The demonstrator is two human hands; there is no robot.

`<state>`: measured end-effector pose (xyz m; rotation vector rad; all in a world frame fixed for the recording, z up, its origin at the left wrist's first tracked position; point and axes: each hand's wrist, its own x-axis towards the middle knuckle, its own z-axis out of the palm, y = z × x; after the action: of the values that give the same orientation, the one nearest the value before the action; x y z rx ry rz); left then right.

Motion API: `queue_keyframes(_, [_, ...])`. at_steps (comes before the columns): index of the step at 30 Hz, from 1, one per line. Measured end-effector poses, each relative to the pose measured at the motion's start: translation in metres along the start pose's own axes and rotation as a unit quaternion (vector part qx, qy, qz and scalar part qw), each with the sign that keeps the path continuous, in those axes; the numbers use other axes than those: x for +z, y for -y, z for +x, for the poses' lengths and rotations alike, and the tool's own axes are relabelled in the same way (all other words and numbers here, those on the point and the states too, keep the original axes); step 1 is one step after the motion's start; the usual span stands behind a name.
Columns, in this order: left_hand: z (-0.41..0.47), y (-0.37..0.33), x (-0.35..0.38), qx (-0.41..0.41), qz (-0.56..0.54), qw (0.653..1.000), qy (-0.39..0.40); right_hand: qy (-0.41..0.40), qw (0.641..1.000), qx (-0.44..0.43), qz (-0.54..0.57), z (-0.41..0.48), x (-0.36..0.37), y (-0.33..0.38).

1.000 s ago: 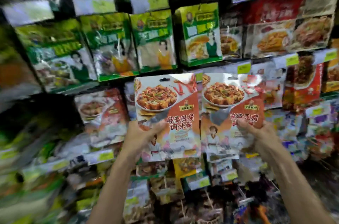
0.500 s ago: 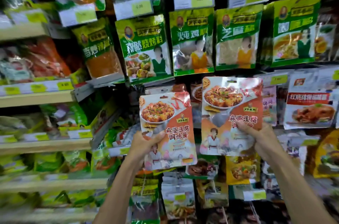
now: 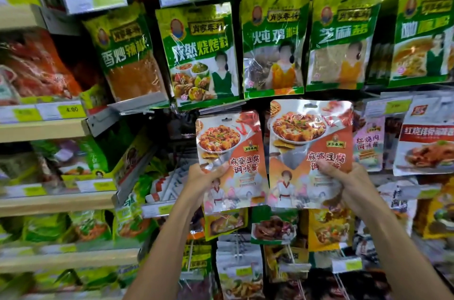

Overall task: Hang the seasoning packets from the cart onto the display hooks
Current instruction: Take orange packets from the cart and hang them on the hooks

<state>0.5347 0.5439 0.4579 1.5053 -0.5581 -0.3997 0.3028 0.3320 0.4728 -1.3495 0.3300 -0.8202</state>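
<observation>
1. Left hand [image 3: 204, 177] fingers [image 3: 219, 167] pinch left mapo tofu packet [image 3: 231, 150] at its lower-left edge. Right hand [image 3: 348, 181] grips right mapo tofu packet [image 3: 309, 142], thumb on front.
2. Both pkts upright, side by side, just below green seasoning packets [image 3: 199, 54] on display.
3. Step, prob.: aligning to hang. Next: thread hang hole [image 3: 310, 105] onto a hook; hook not clearly visible.

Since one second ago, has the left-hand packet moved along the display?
Yes. The left-hand packet went leftward, from under the green sesame packet towards the green barbecue packet.
</observation>
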Motion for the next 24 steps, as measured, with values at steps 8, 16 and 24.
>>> queue_keyframes(8, [0.016, 0.006, 0.005, -0.029, 0.006, 1.0, -0.008, 0.004, 0.999, -0.013, 0.033, 0.009, 0.014, -0.003])
queue_keyframes(16, [0.041, 0.014, 0.016, -0.021, 0.05, 0.991, -0.12, 0.015, 0.999, -0.004, 0.042, 0.01, 0.018, -0.013])
queue_keyframes(24, [0.07, 0.013, 0.036, -0.057, 0.091, 0.97, -0.217, 0.0, 0.999, -0.007, 0.043, 0.01, 0.01, -0.017])
